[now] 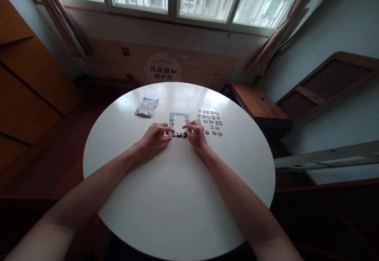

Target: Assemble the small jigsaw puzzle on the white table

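A partly assembled jigsaw puzzle (179, 113) lies on the white round table (177, 190), its border joined around a bare white middle. My left hand (158, 133) is closed at the lower left corner, thumb and forefinger gripping the border there. On the opposite side, my right hand (195, 133) has curled fingers, with forefinger and thumb at the lower right of the border. Both hands cover parts of the puzzle's lower edge, which is dark blue. Loose puzzle pieces (208, 117) are spread in rough rows just right of my right hand.
A colourful printed sheet or packet (147, 107) lies at the table's back left. Beyond the table are a wooden bench or stool (251, 101) at the right, a printed cardboard panel (189, 61) under the window, and an orange-brown cabinet (32, 91) at left.
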{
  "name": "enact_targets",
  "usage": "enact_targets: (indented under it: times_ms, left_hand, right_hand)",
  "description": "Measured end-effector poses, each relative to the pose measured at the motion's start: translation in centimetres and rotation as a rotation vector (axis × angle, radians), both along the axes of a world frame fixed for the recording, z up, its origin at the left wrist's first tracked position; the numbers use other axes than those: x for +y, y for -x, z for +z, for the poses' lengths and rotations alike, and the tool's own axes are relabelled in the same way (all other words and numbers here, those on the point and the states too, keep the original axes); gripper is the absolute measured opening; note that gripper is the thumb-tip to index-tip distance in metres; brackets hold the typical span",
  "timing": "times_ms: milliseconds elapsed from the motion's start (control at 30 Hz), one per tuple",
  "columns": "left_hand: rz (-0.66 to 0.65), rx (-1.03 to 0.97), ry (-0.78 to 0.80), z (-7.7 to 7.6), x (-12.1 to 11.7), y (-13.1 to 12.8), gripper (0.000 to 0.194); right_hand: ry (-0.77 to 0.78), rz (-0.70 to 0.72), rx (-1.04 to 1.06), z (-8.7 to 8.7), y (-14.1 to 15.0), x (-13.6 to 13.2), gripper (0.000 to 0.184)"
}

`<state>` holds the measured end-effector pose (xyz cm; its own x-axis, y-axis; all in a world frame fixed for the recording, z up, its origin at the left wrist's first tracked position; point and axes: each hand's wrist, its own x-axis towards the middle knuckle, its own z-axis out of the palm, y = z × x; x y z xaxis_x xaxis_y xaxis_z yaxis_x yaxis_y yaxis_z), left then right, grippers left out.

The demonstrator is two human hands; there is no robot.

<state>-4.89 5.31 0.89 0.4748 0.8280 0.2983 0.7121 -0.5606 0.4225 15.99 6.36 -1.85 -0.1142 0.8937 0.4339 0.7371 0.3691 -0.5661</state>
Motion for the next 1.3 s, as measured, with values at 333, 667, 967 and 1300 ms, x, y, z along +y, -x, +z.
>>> enact_targets:
  times_ms: [333, 667, 967, 1300]
  left_hand:
    - [-0.055, -0.029, 0.037, -0.1, 0.0, 0.2, 0.025]
    - [-0.043, -0.044, 0.057, -0.3, 0.2, 0.2, 0.025]
    - [-0.048, -0.063, 0.070, -0.5, 0.3, 0.2, 0.024]
    - [-0.042, -0.062, 0.082, -0.8, 0.5, 0.2, 0.024]
  right_hand:
    - [0.007, 0.236, -0.226, 0.9, 0.4, -1.0, 0.035]
    - [0.035, 0.236, -0.230, 1.0, 0.5, -0.9, 0.034]
    - [0.012, 0.247, -0.241, 1.2, 0.5, -1.2, 0.033]
    - [-0.006, 0.236, -0.185, 1.0, 0.7, -1.2, 0.029]
